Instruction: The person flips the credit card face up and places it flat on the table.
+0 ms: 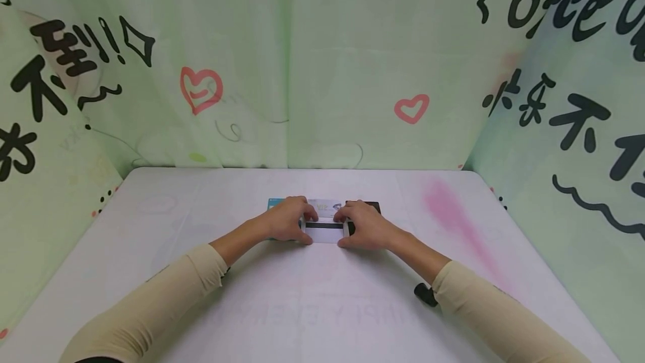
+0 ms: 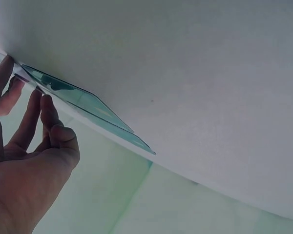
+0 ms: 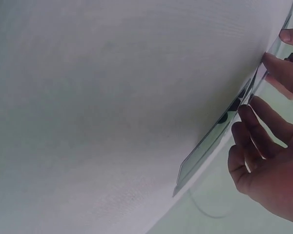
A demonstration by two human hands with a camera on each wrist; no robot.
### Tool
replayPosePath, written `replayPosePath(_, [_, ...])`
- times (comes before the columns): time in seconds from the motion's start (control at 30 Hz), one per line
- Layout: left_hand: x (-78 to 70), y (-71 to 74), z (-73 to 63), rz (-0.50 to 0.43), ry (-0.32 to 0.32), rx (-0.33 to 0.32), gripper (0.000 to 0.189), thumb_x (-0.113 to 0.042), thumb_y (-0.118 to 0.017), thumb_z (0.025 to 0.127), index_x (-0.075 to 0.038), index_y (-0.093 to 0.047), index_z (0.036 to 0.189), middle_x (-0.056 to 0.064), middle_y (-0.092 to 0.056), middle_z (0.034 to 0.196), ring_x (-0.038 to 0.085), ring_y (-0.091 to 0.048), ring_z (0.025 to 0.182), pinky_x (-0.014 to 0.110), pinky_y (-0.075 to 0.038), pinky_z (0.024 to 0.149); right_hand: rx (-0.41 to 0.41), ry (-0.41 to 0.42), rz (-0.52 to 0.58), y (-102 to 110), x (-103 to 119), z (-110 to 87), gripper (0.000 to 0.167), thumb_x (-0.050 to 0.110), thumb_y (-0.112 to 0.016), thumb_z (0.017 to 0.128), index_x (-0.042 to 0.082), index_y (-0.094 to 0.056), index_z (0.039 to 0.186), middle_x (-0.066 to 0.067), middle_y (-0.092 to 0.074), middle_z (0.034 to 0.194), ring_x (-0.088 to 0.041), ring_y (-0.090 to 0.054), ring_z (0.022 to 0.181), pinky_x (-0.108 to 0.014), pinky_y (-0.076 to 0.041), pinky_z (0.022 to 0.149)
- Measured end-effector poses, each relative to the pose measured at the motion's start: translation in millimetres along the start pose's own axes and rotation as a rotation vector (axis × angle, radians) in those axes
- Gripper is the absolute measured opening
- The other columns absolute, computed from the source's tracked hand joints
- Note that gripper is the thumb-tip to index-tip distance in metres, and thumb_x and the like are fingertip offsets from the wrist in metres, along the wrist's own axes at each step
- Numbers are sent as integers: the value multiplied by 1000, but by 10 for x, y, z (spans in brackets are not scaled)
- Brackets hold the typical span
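Note:
In the head view, a small white card with a dark stripe (image 1: 324, 235) lies near the table's middle. My left hand (image 1: 289, 218) pinches its left end between thumb and fingers; my right hand (image 1: 368, 226) does the same at the right end. Just behind it is a pale printed card (image 1: 322, 205). A teal flat piece (image 1: 274, 203) shows past the left fingers, and a black one (image 1: 374, 204) past the right. Flat glossy teal pieces (image 2: 88, 105) lie beside the fingers in the left wrist view. The fingers partly hide the cards' ends.
The white table (image 1: 322, 307) has a pink smear (image 1: 458, 217) on its right. Pale green curtains (image 1: 347, 27) with black writing and red hearts stand behind and at both sides. A black strap piece (image 1: 425, 294) sits under the right wrist.

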State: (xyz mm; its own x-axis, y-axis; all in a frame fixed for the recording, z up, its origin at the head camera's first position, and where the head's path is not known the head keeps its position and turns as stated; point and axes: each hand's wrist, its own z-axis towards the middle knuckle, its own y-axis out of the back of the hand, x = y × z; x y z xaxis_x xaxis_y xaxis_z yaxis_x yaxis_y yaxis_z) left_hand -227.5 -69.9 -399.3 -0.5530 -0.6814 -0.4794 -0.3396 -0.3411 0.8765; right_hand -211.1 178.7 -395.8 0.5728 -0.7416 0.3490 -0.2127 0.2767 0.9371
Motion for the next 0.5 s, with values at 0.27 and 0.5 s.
replayPosePath(0.27, [-6,-17,-11,7,-3,-17,45,-25,-92,78,-8,-75,116,3,-66,103,20,-58,99,35,-46,93,4,2,1,16,31,-12,48,26,-89,79,8,-70,120,-2,-67,110,-24,-58,107,-46,-46,100])
replayPosePath(0.5, [9,-29,-16,10,-16,-29,46,-25,-92,78,-7,-75,117,4,-67,104,20,-59,101,36,-47,95,-10,-8,29,28,53,-17,52,23,-92,76,7,-71,120,-3,-67,108,-23,-57,104,-42,-46,96])
